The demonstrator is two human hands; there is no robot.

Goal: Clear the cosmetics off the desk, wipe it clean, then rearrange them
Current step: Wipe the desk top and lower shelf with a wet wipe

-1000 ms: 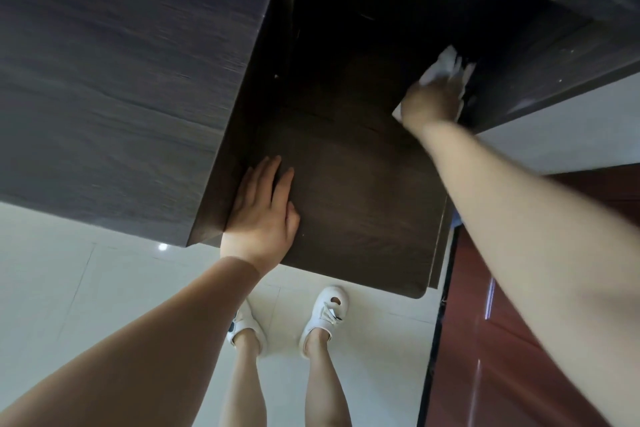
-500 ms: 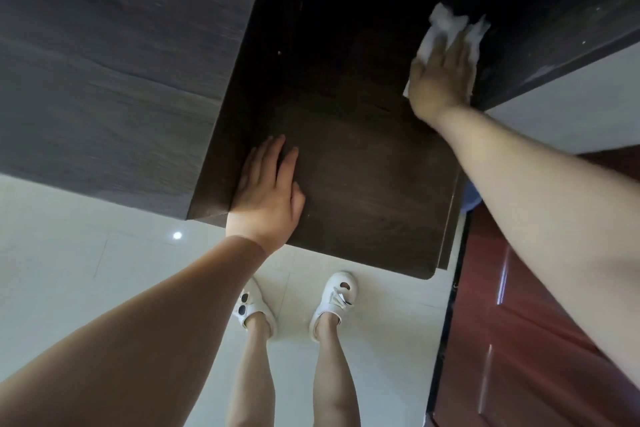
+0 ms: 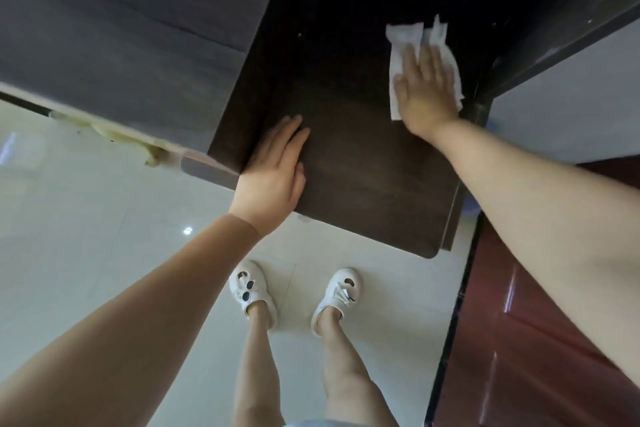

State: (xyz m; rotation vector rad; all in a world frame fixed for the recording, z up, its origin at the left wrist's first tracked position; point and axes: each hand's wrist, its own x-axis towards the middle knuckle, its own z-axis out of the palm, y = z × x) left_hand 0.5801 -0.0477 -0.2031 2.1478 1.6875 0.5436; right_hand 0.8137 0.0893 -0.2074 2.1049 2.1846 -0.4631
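The dark wooden desk top [image 3: 346, 149] lies below me with no cosmetics showing on it. My right hand [image 3: 427, 87] presses flat, fingers straight, on a white paper tissue [image 3: 403, 36] at the desk's far right. My left hand [image 3: 277, 166] rests flat on the desk's front left corner, fingers straight and holding nothing.
A tall dark cabinet side [image 3: 121, 28] rises at the desk's left. Another dark panel [image 3: 554, 10] borders the right. A reddish-brown door [image 3: 536, 340] stands at the lower right. My feet in white shoes [image 3: 252, 288] stand on pale floor tiles [image 3: 104, 218].
My right hand has slid the tissue back toward me along the desk's right side. The view has tilted and the left hand stays on the front left corner.
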